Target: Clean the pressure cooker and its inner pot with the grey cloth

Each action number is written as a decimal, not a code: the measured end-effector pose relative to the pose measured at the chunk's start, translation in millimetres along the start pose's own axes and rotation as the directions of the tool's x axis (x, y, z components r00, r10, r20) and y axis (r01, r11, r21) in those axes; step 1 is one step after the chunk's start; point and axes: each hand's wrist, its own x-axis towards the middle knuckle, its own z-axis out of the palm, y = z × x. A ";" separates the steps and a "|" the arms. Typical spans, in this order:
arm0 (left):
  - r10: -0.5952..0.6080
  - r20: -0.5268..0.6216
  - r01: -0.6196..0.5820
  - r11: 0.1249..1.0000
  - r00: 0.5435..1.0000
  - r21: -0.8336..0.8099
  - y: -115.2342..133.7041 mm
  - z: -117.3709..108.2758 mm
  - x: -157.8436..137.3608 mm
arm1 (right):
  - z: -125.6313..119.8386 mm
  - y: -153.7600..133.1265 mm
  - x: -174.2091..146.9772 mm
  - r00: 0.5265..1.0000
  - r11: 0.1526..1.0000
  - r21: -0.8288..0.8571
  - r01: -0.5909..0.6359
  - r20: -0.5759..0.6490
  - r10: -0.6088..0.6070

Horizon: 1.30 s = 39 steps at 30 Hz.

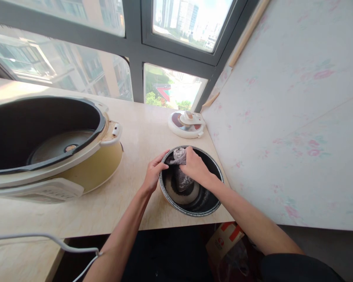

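Note:
A dark inner pot [207, 201] stands on the ledge near its front edge, in the middle of the head view. My left hand [154, 170] grips the pot's rim on the left, thumb inside and fingers outside. Inside the pot, my right hand [194, 162] is closed on a grey cloth [184, 178], pressing part of it near the far left wall. The cloth hangs down toward the pot's bottom, where a pale patch shows. Some of my right fingers are hidden behind the cloth.
An open pressure cooker body [102, 164] stands at the left. Its white lid [186, 124] lies behind the pot. A floral wall [282, 117] closes off the right, windows the back. A white cord [47, 235] crosses lower left. A paper bag [223, 241] sits below the ledge.

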 end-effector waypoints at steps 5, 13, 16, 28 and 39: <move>0.024 -0.027 -0.025 0.999 0.999 -0.035 -3.8 3.2 1.1 | 9.8 -14.0 1.2 0.963 0.942 0.291 0.168 0.157 -0.220; 0.078 -0.113 -0.087 0.993 0.990 -0.074 -3.6 15.4 -1.9 | 5.8 0.8 -10.0 0.745 0.774 0.608 0.177 0.432 -0.509; 0.075 -0.153 -0.085 0.995 0.985 -0.060 -3.4 14.8 -1.0 | -3.5 6.7 -12.4 0.633 0.748 0.645 0.159 0.514 -0.578; 0.093 -0.209 -0.091 0.996 0.973 0.022 -5.1 11.2 -0.1 | -50.5 25.0 -15.4 0.403 0.814 0.539 0.218 0.709 -0.578; 0.108 -0.234 -0.102 0.994 0.966 0.037 0.5 18.0 -4.2 | -29.3 -1.7 -38.0 0.788 0.586 0.774 0.237 0.200 -0.583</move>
